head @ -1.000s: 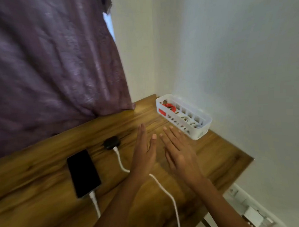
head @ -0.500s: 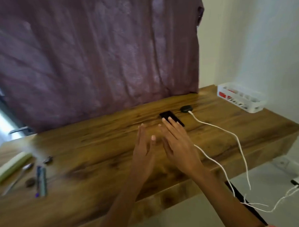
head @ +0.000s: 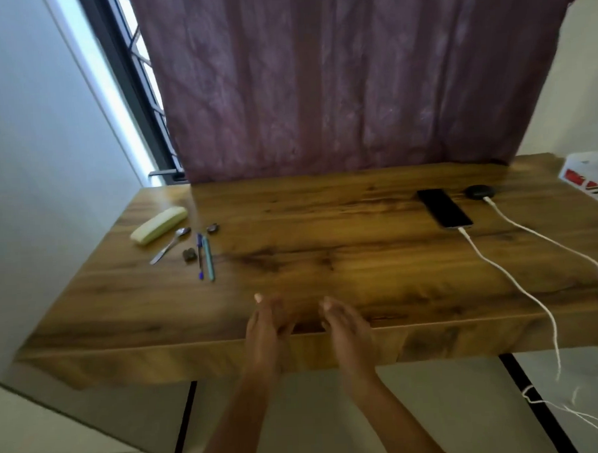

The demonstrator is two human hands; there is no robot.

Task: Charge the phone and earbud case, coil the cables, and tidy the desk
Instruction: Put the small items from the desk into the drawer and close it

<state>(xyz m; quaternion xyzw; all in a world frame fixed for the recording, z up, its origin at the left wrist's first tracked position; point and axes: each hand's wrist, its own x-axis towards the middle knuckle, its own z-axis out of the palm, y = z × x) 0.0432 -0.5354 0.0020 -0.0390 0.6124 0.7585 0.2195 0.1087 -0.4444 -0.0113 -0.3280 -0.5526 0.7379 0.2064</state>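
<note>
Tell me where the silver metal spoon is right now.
In the head view, the silver metal spoon lies on the far left of the wooden desk, between the pale yellow-green oblong case and the two pens.

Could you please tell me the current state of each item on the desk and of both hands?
phone: screen dark, cable plugged in.
earbud case: shut, cable plugged in.
cables: uncoiled, hanging over the desk edge.
pale green case: shut.
left hand: open, holding nothing.
right hand: open, holding nothing.
</note>
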